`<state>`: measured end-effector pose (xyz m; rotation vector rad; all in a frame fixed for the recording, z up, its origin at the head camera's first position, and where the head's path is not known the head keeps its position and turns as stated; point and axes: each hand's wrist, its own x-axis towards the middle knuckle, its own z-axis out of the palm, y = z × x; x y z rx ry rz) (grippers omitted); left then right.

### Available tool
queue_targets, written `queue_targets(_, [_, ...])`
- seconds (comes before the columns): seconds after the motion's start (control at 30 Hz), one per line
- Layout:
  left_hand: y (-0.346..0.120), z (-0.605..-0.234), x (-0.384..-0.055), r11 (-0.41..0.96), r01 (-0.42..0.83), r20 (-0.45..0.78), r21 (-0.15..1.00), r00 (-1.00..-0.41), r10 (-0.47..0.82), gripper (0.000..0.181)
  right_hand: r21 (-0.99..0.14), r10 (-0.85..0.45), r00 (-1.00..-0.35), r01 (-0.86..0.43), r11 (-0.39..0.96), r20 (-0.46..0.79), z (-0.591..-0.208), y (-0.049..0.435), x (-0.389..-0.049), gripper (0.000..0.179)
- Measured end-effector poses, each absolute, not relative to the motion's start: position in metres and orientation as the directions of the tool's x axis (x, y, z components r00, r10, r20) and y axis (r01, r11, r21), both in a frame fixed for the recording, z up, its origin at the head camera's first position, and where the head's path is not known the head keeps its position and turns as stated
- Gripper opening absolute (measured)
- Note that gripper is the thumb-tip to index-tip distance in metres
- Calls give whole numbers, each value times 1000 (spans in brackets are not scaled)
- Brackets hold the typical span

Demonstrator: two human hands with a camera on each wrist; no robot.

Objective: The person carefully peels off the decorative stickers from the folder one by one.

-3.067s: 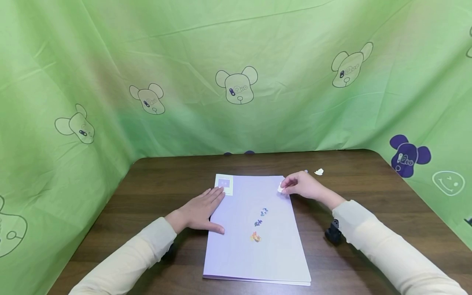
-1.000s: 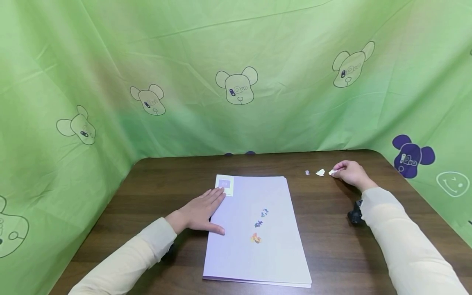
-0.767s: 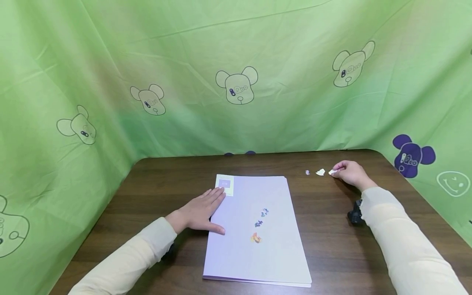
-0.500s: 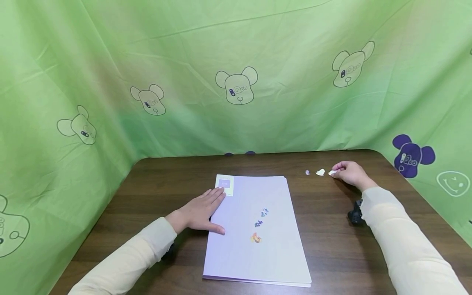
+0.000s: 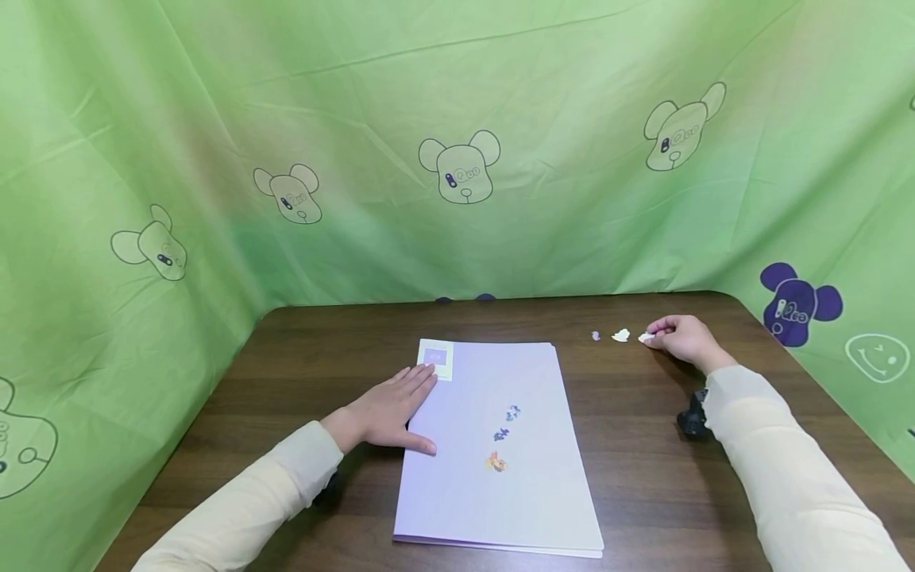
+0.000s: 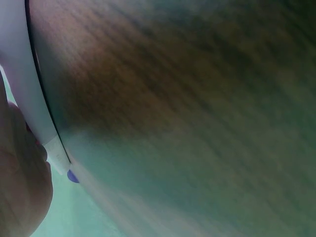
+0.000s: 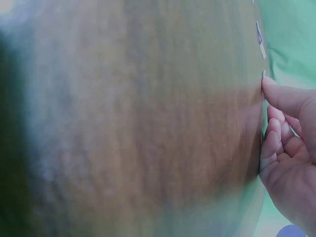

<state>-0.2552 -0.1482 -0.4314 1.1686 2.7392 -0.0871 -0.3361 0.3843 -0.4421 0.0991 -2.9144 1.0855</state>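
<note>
My left hand (image 5: 393, 409) lies flat with spread fingers on the left side of a large white paper pad (image 5: 457, 508). A small printed label (image 5: 445, 347) sits at the pad's far left corner, by the fingertips. Three little coloured cut-out pictures run in a slanting row on the pad: blue (image 5: 512, 413), purple-blue (image 5: 501, 434) and orange (image 5: 496, 461). Off to the right, my right hand (image 5: 685, 340) pinches a small white paper piece (image 5: 645, 338) low at the table, its thumb (image 7: 286, 98) on the piece's edge in the right wrist view.
Left of the right hand, another white paper piece (image 5: 621, 335) and a tiny purple piece (image 5: 596, 336) lie on the brown wooden table (image 5: 343, 326). A green printed curtain (image 5: 372, 238) hangs behind the table and at both sides.
Since 3.1 s ago my right hand has moved right, from the pad's far right corner to the table, with the white piece. Within the last half second it shifts only slightly. The left hand stays put.
</note>
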Motion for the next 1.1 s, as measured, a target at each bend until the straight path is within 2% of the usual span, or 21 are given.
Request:
queue_targets(0.77, [-148,-432,-254,696,718,-175,4,-685,707,116,-701,-55,-997,-72,709,46,-434,380,-328,34])
queue_targets(0.93, [-148,-432,-254,695,719,-173,3,-684,709,116,-679,-85,-995,-97,728,52,-431,375,-325,38])
queue_targets(1.1, [-148,-432,-254,698,716,-172,2,-687,706,117,-704,-100,-992,-126,699,78,-431,364,-322,40])
